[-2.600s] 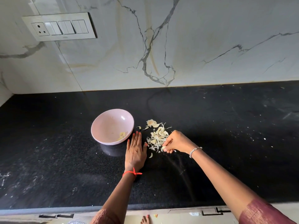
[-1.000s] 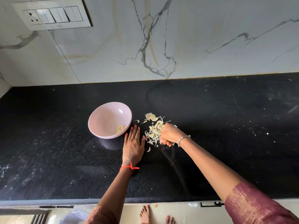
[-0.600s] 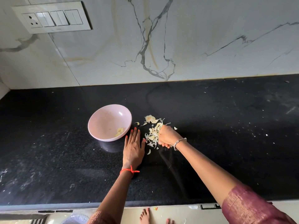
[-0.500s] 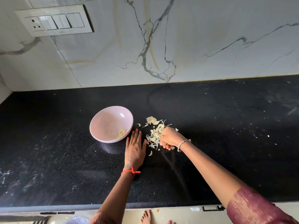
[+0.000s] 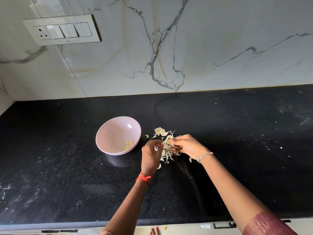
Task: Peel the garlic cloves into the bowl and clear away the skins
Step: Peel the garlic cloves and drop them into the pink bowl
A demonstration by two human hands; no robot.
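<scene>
A pale pink bowl stands on the black counter with a few peeled garlic cloves at its bottom. Just right of it lies a heap of garlic skins. My left hand is raised at the heap's left side, its fingers curled round some skins. My right hand comes in from the right and pinches a tuft of skins at the top of the heap. The two hands nearly meet over it. A larger papery skin lies just beyond the heap.
The black counter runs wide to both sides, dusted with small white flecks. A marble wall with a switch panel rises behind it. A stray skin lies under my right wrist. The counter's front edge is near my elbows.
My left hand, which lay flat on the counter beside the bowl, has lifted and curled in on the skins. My right hand has gone from raking the heap to pinching skins.
</scene>
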